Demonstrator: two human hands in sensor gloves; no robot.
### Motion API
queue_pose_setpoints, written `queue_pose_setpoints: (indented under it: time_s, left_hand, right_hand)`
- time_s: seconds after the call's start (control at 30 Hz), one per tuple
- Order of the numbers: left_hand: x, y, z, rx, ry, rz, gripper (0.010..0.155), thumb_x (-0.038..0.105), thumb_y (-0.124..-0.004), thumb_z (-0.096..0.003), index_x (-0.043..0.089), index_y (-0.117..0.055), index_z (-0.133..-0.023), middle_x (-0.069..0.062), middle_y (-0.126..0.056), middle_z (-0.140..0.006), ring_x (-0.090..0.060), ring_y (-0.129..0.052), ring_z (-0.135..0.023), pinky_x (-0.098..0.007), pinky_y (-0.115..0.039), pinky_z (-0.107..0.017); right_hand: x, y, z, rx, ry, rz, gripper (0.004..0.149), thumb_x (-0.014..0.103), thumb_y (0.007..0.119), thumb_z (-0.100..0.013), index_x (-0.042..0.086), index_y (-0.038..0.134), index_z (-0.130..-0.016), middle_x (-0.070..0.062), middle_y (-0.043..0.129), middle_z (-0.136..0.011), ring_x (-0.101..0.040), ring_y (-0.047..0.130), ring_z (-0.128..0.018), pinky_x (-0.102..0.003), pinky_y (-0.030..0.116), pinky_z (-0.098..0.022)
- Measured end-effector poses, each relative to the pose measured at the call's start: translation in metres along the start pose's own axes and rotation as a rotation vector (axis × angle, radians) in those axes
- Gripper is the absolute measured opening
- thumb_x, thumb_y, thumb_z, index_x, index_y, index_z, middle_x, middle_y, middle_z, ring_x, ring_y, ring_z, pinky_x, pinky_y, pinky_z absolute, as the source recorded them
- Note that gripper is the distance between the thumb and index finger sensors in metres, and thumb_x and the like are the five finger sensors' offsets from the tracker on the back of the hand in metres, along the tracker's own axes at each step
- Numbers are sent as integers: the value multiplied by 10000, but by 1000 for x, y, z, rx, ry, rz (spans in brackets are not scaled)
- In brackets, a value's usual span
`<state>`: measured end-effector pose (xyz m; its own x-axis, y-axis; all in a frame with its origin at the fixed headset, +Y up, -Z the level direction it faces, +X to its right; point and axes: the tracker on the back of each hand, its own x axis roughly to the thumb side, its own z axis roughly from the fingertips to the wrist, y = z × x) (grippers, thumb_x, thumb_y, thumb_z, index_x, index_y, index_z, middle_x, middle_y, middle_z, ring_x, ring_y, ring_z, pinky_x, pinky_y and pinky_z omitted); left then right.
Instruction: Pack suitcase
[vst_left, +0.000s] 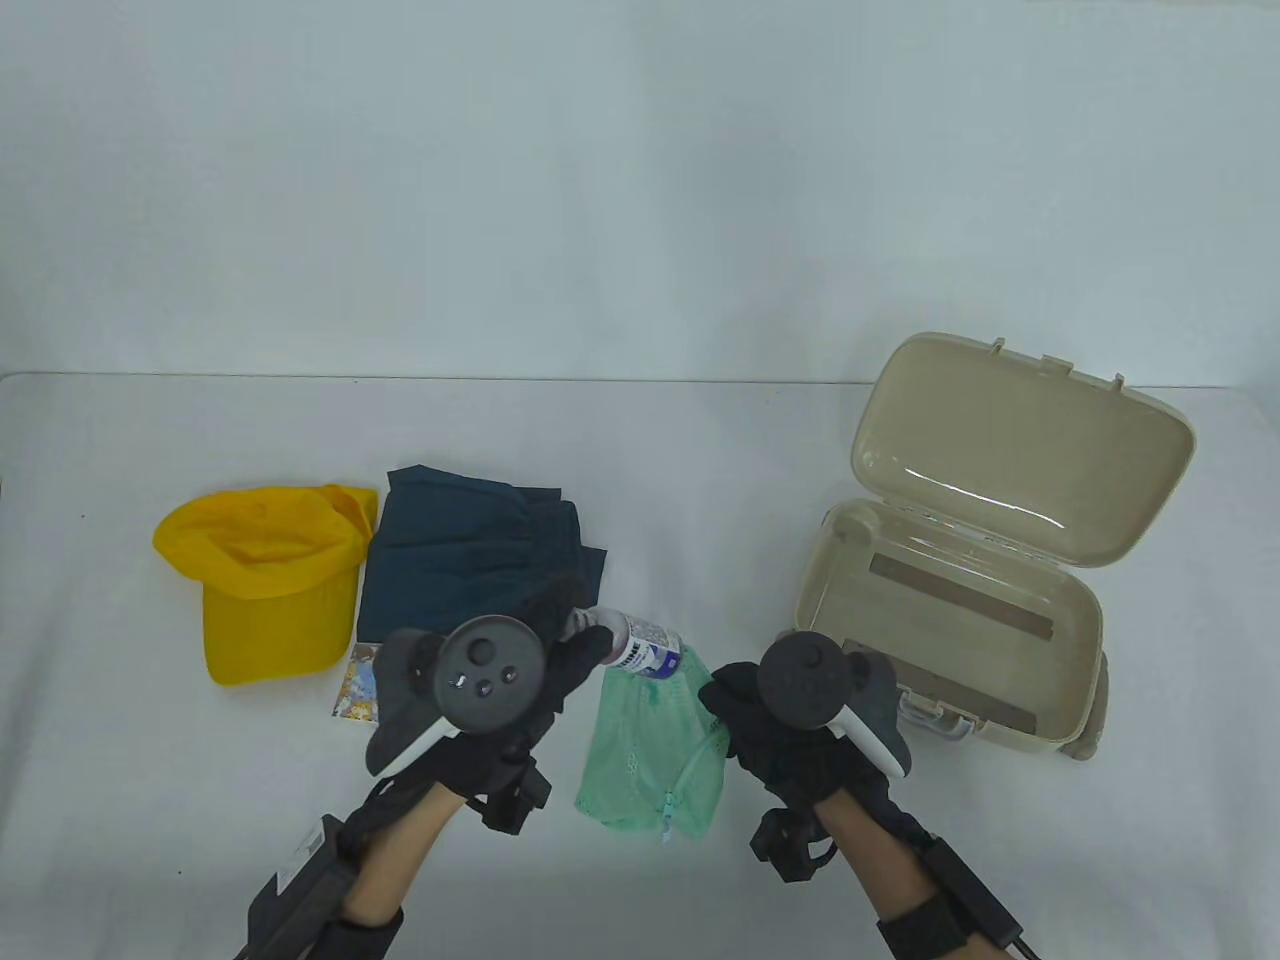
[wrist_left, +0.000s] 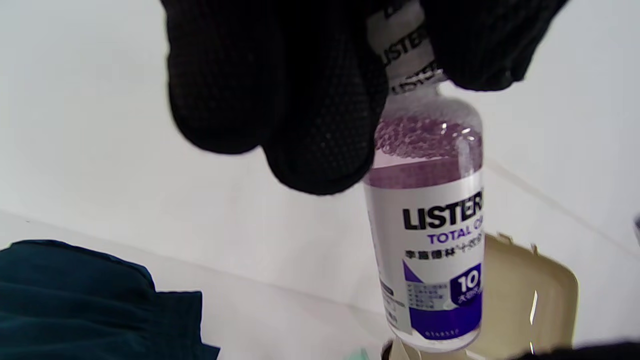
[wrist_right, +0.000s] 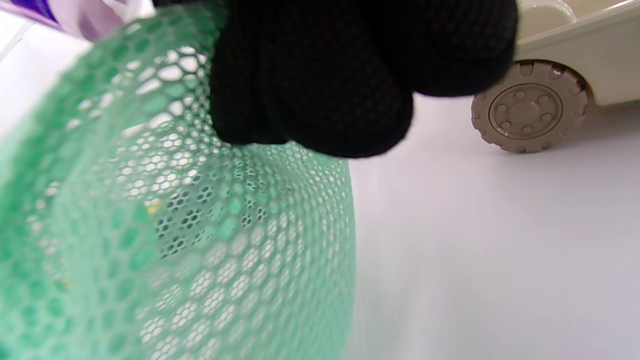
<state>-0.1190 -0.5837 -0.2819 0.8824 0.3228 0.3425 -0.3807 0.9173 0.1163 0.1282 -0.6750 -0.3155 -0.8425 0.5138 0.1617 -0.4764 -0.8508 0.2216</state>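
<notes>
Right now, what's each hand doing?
Left hand: pinches the bottle by its cap end.
Right hand: grips the mesh bag at its rim.

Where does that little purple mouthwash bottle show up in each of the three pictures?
Table view: mouthwash bottle at centre, over the green mesh bag, held by the left hand.
Left wrist view: right of centre, hanging from gloved fingers.
Right wrist view: only a purple sliver, top-left corner.
Shared landmark: the beige suitcase.
</notes>
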Motion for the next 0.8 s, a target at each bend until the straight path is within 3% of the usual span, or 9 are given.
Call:
queue_pose_setpoints:
  time_s: [0.1, 0.37, 0.53, 0.8]
  left_hand:
    - [4, -21, -4, -57, -12, -108, 616, 461, -743, -482, 114, -702, -988, -84, -955, -734, -140, -1070, -473, -293, -933, -396]
    - [10, -68, -11, -290, -104, -167, 615, 460, -750, -476, 132, -698, -993, -83, -948, -746, -148, -1064, -489, -304, -926, -411]
    - [21, -87, -17, -448, -183, -212, 614, 454, -744, -475, 146, -692, -1004, -78, -946, -754, -150, -1058, -497, -320, -914, -416]
    - [18, -111, -36, -599, -185, -169, 607, 421, -711, -493, 148, -669, -1033, -92, -938, -770, -153, -1051, -507, -330, -905, -419]
  right_hand:
    - [-2, 0, -1, 5, 6, -16, 466, 412, 654, -538, 88, 816, -831, 76, 1009, -460, -68, 1020, -293, -285, 894, -279]
    - [-3, 0, -2, 2, 15, -8, 467, 422, 660, -534, 98, 816, -832, 83, 1009, -466, -69, 1021, -299, -284, 893, -286]
    - [-3, 0, -2, 1, 20, 3, 468, 424, 662, -533, 99, 816, -833, 80, 1009, -468, -70, 1021, -303, -286, 893, -288]
    - [-4, 4, -5, 20, 18, 28, 468, 424, 662, -532, 102, 815, -835, 78, 1010, -470, -73, 1021, -305, -287, 892, -290]
